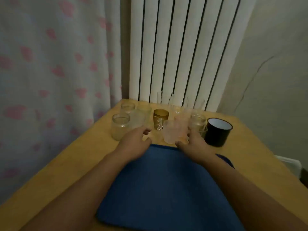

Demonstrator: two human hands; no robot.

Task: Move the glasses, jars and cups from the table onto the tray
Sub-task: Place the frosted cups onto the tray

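Both hands out over the far edge of the blue tray (166, 189), reaching into the cluster of vessels on the wooden table (66, 164). Left hand (133, 140) loosely spread, fingers slightly curled, holding nothing, just short of the clear jar (120, 126) at the left front; likely lining up for that jar or the tumbler (141, 114) behind it. Right hand (195, 144) against the frosted pink cups (175, 130), fingers partly hidden behind them; wrapped grip or mere touch, cannot tell. All glassware on the table beyond the tray, nothing on the tray yet. Amber cup (161, 116) mid-row, small jar (197, 123) and black enamel mug (217, 131) to the right, tall glasses (162, 99) at the back near the radiator (183, 47). Tray set close to the body, probably to keep carries short. Motion blur throughout; count and outlines of the back-row glasses uncertain; tray's near edge cut off.
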